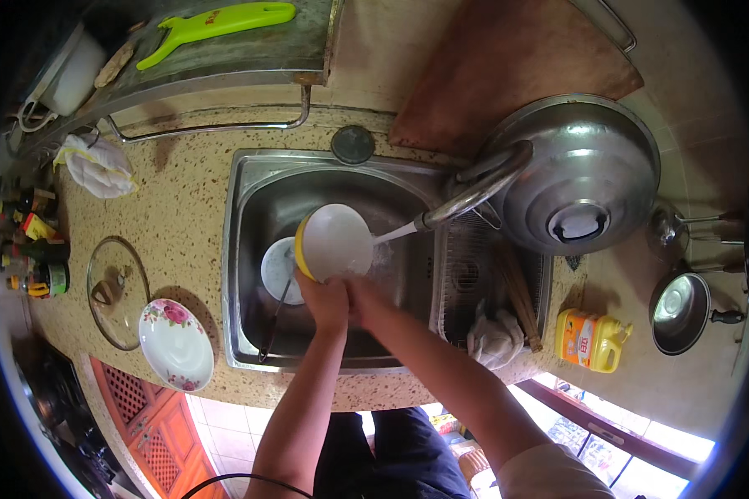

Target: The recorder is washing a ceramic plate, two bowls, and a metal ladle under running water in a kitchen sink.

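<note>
A bowl (338, 240), white inside with a yellow outer side, is tilted over the sink basin (399, 299). My left hand (319, 298) grips its near left rim. Against the near edge of the bowl is my right hand (357, 293); its fingers are blurred, so their hold is unclear. Water runs from the faucet (474, 193) onto the right side of the bowl. Partly hidden below it, a second white bowl (276, 268) sits in the basin. A thin dark-handled utensil (273, 330) leans from that bowl towards the basin's near left corner.
A floral dish (176, 349) and a glass lid (115, 312) lie on the left counter. On the right are a large metal lid (574, 168), a cloth (496, 337), chopsticks (518, 299) and a yellow detergent jug (590, 340). A green peeler (218, 28) rests on the shelf above.
</note>
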`<state>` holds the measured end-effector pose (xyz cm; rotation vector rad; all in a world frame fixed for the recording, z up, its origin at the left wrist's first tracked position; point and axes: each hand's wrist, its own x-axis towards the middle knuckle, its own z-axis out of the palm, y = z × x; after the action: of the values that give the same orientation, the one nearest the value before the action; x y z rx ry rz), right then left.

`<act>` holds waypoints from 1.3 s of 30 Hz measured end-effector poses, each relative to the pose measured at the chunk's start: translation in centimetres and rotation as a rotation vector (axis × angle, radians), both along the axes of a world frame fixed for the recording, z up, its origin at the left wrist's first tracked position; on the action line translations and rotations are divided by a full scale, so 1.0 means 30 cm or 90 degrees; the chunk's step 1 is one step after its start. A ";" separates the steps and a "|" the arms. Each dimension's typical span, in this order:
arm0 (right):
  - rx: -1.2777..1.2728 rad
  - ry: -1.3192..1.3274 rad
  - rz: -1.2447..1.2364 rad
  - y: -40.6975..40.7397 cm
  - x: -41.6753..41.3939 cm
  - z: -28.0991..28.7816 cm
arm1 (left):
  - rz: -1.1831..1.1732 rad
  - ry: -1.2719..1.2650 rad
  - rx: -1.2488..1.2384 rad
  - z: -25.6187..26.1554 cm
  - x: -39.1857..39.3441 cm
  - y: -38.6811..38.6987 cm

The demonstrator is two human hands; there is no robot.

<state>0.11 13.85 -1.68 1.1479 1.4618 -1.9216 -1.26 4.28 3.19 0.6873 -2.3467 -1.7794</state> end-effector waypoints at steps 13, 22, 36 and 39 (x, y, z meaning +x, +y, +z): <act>-0.361 -0.109 0.011 0.047 0.037 0.021 | 0.005 -0.061 0.077 0.003 0.004 -0.035; -0.292 -0.030 -0.045 -0.011 0.093 -0.123 | 0.003 -0.064 0.074 0.023 0.017 -0.024; -0.257 0.037 -0.093 -0.005 0.063 -0.037 | -0.053 -0.047 -0.045 -0.013 0.042 -0.022; -0.126 0.046 -0.121 0.093 0.030 -0.051 | -0.175 -0.124 0.066 0.163 -0.019 0.007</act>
<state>1.01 16.65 -3.23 1.1710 1.2013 -2.2018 -1.84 4.50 8.08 0.6011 -2.5998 -2.0436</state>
